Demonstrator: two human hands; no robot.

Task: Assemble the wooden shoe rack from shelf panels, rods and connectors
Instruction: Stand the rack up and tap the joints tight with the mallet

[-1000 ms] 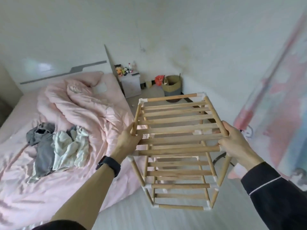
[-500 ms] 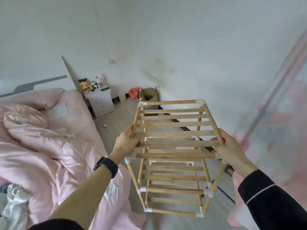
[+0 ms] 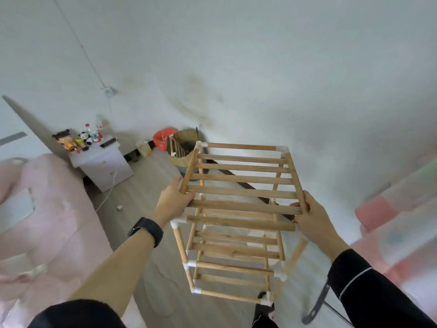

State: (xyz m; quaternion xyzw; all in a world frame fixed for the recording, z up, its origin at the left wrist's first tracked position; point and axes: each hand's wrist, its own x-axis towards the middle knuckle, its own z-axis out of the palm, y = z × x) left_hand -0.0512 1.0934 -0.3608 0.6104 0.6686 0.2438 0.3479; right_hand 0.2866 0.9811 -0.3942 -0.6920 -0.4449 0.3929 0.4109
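Shoe rack held by its top shelf, one hand on each side.
On my left hand the fingers wrap the left side rail. On my right hand they curl over the right rail. The rack hangs over the floor, between the pink bed and the white wall.

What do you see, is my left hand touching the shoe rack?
Touching. The head view shows the left hand gripping the left side rod of the shoe rack at its top shelf.
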